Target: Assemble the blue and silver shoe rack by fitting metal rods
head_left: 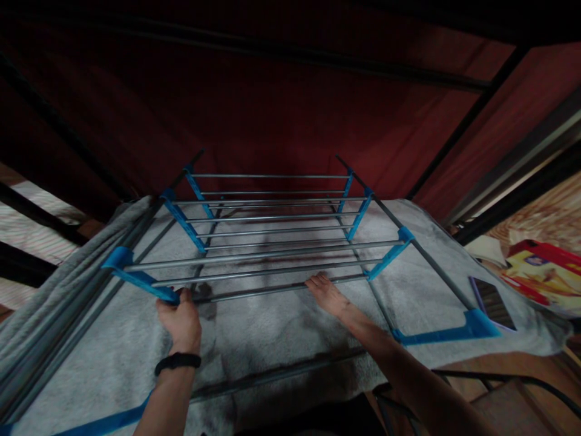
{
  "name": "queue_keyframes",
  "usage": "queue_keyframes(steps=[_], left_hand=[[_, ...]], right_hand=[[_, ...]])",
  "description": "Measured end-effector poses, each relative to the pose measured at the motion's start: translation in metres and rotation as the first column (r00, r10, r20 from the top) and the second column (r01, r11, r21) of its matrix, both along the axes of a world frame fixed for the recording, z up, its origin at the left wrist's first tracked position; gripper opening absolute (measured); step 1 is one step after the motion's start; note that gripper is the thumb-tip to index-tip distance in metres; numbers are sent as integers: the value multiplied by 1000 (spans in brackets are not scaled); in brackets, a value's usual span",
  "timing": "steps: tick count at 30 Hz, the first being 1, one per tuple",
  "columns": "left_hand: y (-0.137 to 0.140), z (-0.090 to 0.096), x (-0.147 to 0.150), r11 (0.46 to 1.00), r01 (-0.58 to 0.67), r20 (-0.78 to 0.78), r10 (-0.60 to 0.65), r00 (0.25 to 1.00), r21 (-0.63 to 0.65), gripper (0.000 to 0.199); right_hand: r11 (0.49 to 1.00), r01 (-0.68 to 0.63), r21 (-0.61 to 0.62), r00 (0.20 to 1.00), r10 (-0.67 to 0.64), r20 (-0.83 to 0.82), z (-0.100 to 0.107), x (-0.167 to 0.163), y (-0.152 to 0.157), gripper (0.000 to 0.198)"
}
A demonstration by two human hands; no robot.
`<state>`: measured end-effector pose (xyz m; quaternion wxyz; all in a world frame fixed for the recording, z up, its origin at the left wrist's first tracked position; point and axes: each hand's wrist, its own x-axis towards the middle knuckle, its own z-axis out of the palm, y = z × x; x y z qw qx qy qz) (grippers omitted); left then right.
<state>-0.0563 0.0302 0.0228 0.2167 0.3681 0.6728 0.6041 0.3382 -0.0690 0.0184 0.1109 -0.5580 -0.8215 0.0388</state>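
Note:
A rack of grey metal tubes (272,252) and blue plastic brackets (385,257) lies across a grey blanket. My left hand (181,318), with a dark band on its wrist, is closed around the lower end of a blue bracket (143,283), where the lowest tube of that tier meets it. Farther right, my right hand (325,292) has its fingers curled over that same metal tube (258,293). At the near right, another blue bracket (447,333) joins the side poles with no cross tubes attached. A matching blue bracket (109,421) is partly cut off at the near left.
Several loose tubes (68,321) lie along the blanket's left side. A phone (492,303) rests on the blanket (422,272) at the right, near a red and yellow box (542,272). Dark frame bars (472,127) and a red curtain (281,115) stand behind.

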Motion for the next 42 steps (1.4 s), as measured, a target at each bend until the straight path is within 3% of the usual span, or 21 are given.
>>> queue_keyframes(steps=[3, 15, 20, 30, 42], left_hand=[[3, 1, -1, 998, -58, -17, 58, 998, -4, 23], [1, 1, -1, 999, -40, -64, 41, 997, 24, 15], [1, 1, -2, 998, -57, -101, 58, 993, 4, 16], [-1, 7, 0, 1000, -23, -73, 23, 997, -2, 14], [-1, 7, -2, 1000, -4, -73, 4, 997, 9, 15]], right_hand=[[1000, 3, -16, 1000, -3, -23, 0, 0, 0, 35], [1000, -1, -1, 999, 1, 34, -2, 0, -3, 38], [1000, 7, -5, 1000, -7, 23, 1, -2, 0, 21], [1000, -4, 4, 1000, 3, 19, 5, -2, 7, 15], [995, 32, -99, 986, -16, 163, 15, -4, 15, 40]])
